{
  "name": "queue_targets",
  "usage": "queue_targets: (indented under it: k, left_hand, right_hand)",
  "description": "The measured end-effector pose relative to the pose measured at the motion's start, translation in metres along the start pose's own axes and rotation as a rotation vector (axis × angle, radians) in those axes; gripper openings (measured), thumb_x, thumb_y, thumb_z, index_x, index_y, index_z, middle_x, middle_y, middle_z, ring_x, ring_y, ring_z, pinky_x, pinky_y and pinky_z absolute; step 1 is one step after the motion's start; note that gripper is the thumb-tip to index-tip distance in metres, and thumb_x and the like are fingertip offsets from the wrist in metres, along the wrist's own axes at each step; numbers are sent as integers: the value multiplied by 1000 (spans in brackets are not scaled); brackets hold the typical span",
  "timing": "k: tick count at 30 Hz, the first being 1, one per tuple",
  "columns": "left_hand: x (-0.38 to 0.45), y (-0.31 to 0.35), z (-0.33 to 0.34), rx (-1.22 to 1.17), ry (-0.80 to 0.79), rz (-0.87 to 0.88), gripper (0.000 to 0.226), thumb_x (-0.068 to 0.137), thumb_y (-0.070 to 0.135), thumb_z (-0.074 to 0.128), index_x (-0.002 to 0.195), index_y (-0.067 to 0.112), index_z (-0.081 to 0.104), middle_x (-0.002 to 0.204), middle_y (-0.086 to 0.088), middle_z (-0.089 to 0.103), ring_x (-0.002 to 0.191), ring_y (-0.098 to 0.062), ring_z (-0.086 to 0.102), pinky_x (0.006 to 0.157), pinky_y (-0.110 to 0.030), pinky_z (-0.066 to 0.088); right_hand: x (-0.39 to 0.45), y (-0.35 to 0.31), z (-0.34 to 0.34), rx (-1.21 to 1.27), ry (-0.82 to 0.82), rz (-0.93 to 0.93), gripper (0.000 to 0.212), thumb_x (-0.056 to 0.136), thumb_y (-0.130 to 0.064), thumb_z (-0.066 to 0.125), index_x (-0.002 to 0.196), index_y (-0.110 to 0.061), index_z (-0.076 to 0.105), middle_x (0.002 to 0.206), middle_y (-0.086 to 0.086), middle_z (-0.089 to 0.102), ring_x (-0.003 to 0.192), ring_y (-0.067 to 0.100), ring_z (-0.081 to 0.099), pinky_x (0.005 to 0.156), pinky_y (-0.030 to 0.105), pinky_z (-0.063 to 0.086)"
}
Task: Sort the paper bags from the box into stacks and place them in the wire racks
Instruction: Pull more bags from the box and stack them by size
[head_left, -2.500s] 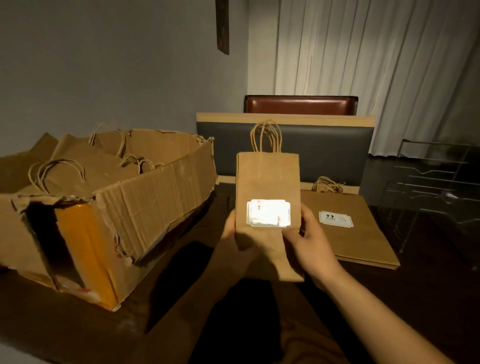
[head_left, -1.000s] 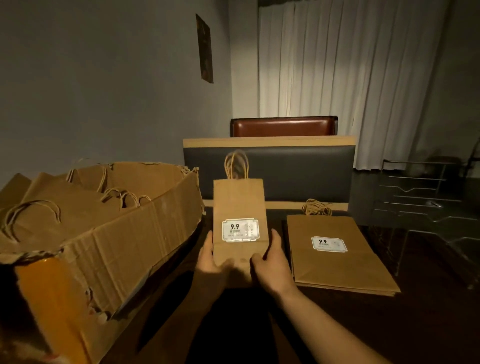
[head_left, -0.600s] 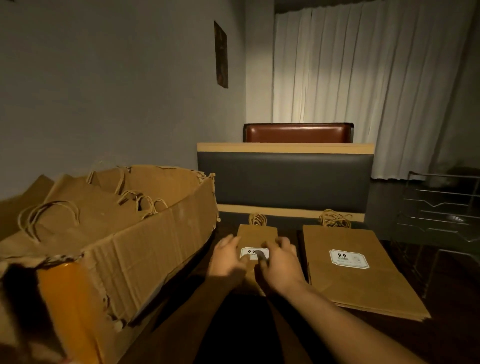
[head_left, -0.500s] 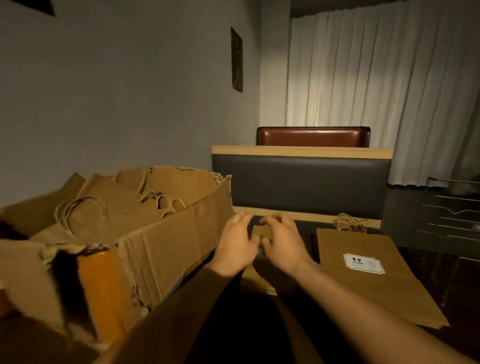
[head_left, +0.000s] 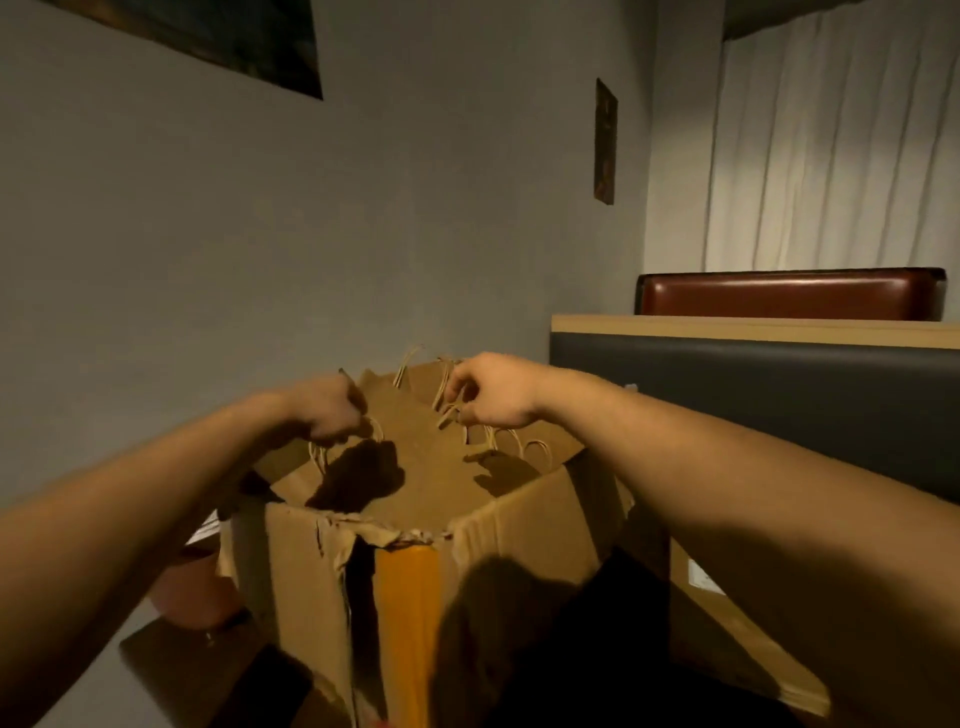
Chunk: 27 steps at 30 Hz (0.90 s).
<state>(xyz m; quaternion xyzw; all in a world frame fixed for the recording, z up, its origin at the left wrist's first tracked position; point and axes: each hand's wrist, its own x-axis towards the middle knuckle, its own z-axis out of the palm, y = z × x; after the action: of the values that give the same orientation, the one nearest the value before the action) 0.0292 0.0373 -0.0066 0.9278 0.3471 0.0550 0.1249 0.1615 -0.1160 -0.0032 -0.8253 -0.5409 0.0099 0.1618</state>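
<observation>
A torn cardboard box (head_left: 519, 540) with orange tape on its near corner stands in front of me, full of flat brown paper bags (head_left: 426, 457) with twine handles. Both my hands reach into it. My left hand (head_left: 332, 410) grips a twine handle at the left side of the pile. My right hand (head_left: 488, 395) pinches another twine handle and lifts it a little. A stack of larger paper bags (head_left: 737, 639) with a white label lies on the table to the right, partly hidden behind my right forearm. The wire racks are out of view.
A grey wall is close behind the box. A dark padded booth back (head_left: 753, 395) with a wooden top edge runs on the right, with a red-brown seat back (head_left: 789, 293) and white curtains beyond. A reddish round object (head_left: 192, 587) sits left of the box.
The small bag that both hands held was laid down on the table beside the larger stack. My view turned left, and both hands moved into the box and took hold of twine handles.
</observation>
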Motion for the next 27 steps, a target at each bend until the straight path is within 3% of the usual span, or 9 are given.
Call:
queue_targets:
  k: [5,8,10,14,16,19,21,24,27]
  left_hand:
    - [83,-10,27,38,-401,-133,34,94,22,59,122,2,57,118,-13,62,101,-24,64,81,-30,53]
    - [109,-6,49,-229,-542,-199,31,89,14,65,115,1,59,89,-11,59,67,-15,56,63,-26,47]
    - [118,-8,56,-105,-594,-147,26,89,23,65,106,4,61,76,-5,51,61,-14,47,64,-30,43]
    - [122,-13,62,-4,-378,24,23,84,29,71,97,13,60,87,-5,56,80,-21,57,90,-35,47]
    - [113,-12,59,-57,-274,175,13,83,19,74,88,11,66,82,-3,61,80,-20,60,82,-30,50]
    - [101,-11,47,-176,-176,324,7,86,10,70,88,3,67,76,0,62,72,-16,59,66,-22,47]
    - [97,-16,42,-195,-18,363,4,87,13,68,84,11,71,78,7,66,75,-11,61,63,-19,45]
    - [99,-21,28,-243,340,324,22,90,35,64,76,21,73,74,9,70,66,-7,62,57,-18,46]
    - [103,-24,20,-584,222,265,25,94,30,59,90,13,76,81,-5,71,62,-14,60,51,-17,44]
  right_hand:
    - [96,25,25,-64,-470,110,63,93,-9,63,148,-25,40,137,10,53,116,26,57,94,41,55]
    - [122,31,38,-79,-488,89,72,93,-6,61,153,-27,29,149,8,42,109,27,58,83,39,55]
    - [130,37,52,-40,-504,89,80,90,-5,65,154,-32,25,154,6,35,102,23,59,78,39,59]
    - [126,48,73,-153,-536,24,101,80,-17,79,155,-37,14,156,4,33,133,28,44,105,44,46]
    - [117,46,71,-79,-460,9,95,79,-15,80,152,-28,21,140,2,48,119,20,51,95,32,47]
    - [113,40,61,108,-380,39,58,81,-10,77,128,-22,46,107,-1,59,90,13,59,70,27,52]
    - [112,40,59,241,-345,112,49,81,-8,76,121,-22,51,110,4,58,95,21,62,74,35,59]
    - [117,49,50,458,-121,222,60,78,-11,80,127,-25,50,116,5,58,106,27,60,84,42,58]
    - [123,61,42,588,108,292,47,79,-16,80,116,-28,55,114,6,61,107,26,57,79,37,51]
